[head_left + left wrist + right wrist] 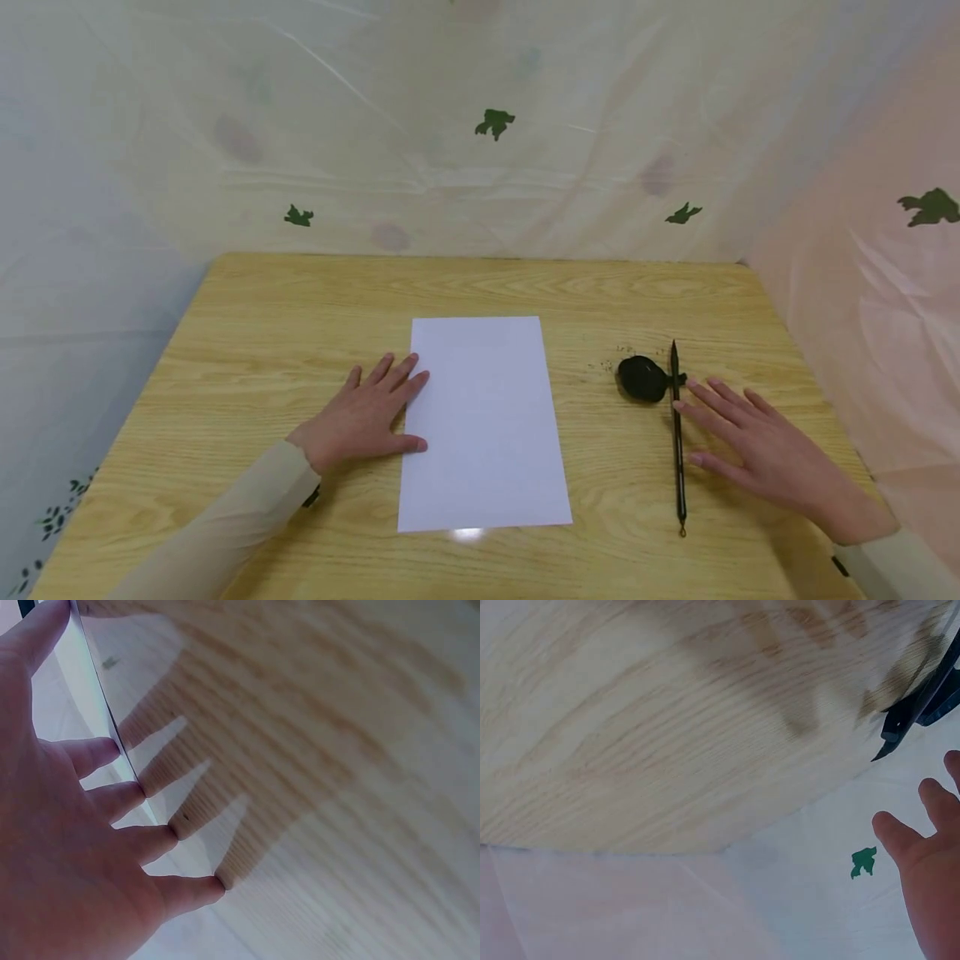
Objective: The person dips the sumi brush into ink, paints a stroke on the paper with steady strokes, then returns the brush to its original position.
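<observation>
A blank white sheet of paper (483,425) lies upright on the wooden table. On its left edge rests my left hand (363,421), fingers spread, with the thumb and some fingertips over the paper; the left wrist view shows the fingertips (159,841) down along that edge. To the right, a writing brush (678,467) leans across the short handle of a small black ink dish (642,378), bristle end away from me and hanging loop nearer. Beside the brush is my right hand (772,454), fingers extended and holding nothing, one fingertip overlapping the shaft in the head view.
Small dark specks (618,352) dot the table (262,308) near the dish. Pale cloth (420,125) with green bird shapes hangs behind the table's far edge, and pinkish cloth (885,283) hangs along the right side.
</observation>
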`<state>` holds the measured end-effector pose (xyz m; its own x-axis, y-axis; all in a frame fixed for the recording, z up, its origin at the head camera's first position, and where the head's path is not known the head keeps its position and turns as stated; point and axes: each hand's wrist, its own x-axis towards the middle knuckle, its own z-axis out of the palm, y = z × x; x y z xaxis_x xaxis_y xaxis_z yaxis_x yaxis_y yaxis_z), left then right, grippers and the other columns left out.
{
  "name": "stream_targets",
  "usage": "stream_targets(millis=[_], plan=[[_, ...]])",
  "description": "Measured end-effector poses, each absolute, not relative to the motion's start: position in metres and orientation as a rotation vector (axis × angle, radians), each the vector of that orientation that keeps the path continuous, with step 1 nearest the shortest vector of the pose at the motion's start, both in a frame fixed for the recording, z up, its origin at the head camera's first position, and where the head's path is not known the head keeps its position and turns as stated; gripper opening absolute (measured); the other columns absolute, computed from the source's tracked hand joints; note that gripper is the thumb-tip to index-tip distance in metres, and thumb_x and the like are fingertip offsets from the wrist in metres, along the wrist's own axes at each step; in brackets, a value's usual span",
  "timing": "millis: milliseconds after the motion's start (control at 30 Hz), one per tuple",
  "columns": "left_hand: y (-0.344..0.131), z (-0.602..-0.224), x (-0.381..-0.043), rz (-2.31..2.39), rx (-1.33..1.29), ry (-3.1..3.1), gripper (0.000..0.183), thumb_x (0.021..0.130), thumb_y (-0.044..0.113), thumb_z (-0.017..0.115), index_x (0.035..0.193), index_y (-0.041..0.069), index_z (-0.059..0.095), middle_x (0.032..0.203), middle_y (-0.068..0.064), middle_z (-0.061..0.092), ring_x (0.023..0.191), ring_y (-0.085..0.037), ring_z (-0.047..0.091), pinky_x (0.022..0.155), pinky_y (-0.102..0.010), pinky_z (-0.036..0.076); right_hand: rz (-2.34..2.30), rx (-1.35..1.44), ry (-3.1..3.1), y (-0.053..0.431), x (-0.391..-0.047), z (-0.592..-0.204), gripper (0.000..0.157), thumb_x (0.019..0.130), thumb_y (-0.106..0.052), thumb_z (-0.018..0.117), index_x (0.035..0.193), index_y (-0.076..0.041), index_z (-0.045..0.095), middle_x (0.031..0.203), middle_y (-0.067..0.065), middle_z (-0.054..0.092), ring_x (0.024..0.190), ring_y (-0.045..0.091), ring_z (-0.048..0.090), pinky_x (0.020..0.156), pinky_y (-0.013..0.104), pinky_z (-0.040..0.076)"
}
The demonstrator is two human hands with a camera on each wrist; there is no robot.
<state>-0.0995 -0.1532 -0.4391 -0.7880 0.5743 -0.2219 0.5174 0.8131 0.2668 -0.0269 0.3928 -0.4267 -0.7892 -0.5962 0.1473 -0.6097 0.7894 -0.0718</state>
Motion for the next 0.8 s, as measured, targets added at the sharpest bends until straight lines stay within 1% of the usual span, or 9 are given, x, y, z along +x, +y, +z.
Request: stream_targets(millis=[100,167,267,333,467,600,733,800], plan=[[-0.153,-0.439,-0.1,0.28,0.839,2.708,0.097,0.091,0.066,0.067,0.163,0.012,0.032,0.172,-0.014,0.016,0.156,-0.046,0.013,0.114,-0.077,0.017,0.152,1.024,-2.823,0.396,-0.03,-0.426,0.07,0.092,-0.042,0.076,0.154,-0.02,0.052,0.164,0.011,0.04,0.158,0.019,0.016,0.126,0.039,0.0],[-0.153,-0.439,-0.1,0.282,0.84,2.709,0.097,0.091,0.066,0.067,0.164,0.012,0.032,0.172,-0.014,0.016,0.156,-0.046,0.013,0.114,-0.077,0.017,0.135,1.064,-2.788,0.397,-0.032,-0.426,0.065,0.092,-0.044,0.075,0.15,-0.021,0.057,0.162,0.01,0.043,0.158,0.018,0.016,0.126,0.036,-0.002],[-0.153,-0.439,-0.1,0.284,0.841,2.711,0.097,0.091,0.066,0.067,0.164,0.012,0.032,0.172,-0.013,0.016,0.156,-0.045,0.013,0.114,-0.077,0.017,0.117,1.137,-2.716,0.398,-0.035,-0.428,0.056,0.097,-0.051,0.067,0.144,-0.02,0.063,0.159,0.01,0.047,0.158,0.018,0.018,0.126,0.033,-0.002],[-0.153,-0.439,-0.1,0.287,0.841,2.713,0.097,0.091,0.066,0.068,0.163,0.012,0.032,0.172,-0.013,0.016,0.156,-0.045,0.013,0.114,-0.076,0.017,0.106,1.188,-2.666,0.399,-0.037,-0.429,0.054,0.101,-0.055,0.058,0.14,-0.019,0.066,0.157,0.01,0.049,0.157,0.02,0.02,0.126,0.033,-0.002],[-0.154,-0.439,-0.1,0.285,0.839,2.715,0.097,0.09,0.066,0.068,0.163,0.012,0.033,0.172,-0.014,0.017,0.156,-0.045,0.013,0.114,-0.076,0.017,0.087,1.28,-2.59,0.398,-0.042,-0.432,0.054,0.107,-0.057,0.044,0.136,-0.019,0.069,0.157,0.007,0.05,0.157,0.021,0.023,0.127,0.036,0.0],[-0.154,-0.441,-0.1,0.274,0.831,2.715,0.098,0.09,0.067,0.067,0.163,0.012,0.033,0.172,-0.013,0.017,0.156,-0.045,0.013,0.114,-0.076,0.017,0.093,1.339,-2.538,0.396,-0.046,-0.436,0.054,0.11,-0.052,0.036,0.134,-0.018,0.07,0.158,0.004,0.049,0.156,0.017,0.024,0.127,0.035,0.001],[-0.154,-0.441,-0.101,0.268,0.827,2.715,0.098,0.09,0.068,0.067,0.163,0.013,0.033,0.172,-0.013,0.017,0.156,-0.045,0.013,0.114,-0.076,0.017,0.088,1.368,-2.512,0.396,-0.047,-0.439,0.057,0.113,-0.048,0.028,0.132,-0.016,0.07,0.163,-0.001,0.04,0.156,0.013,0.019,0.127,0.034,0.002],[-0.154,-0.442,-0.101,0.268,0.826,2.713,0.099,0.09,0.069,0.066,0.164,0.013,0.032,0.172,-0.013,0.016,0.156,-0.045,0.012,0.114,-0.076,0.017,0.073,1.376,-2.511,0.395,-0.047,-0.439,0.06,0.113,-0.046,0.023,0.132,-0.015,0.07,0.161,0.002,0.043,0.157,0.012,0.017,0.127,0.035,0.002]])
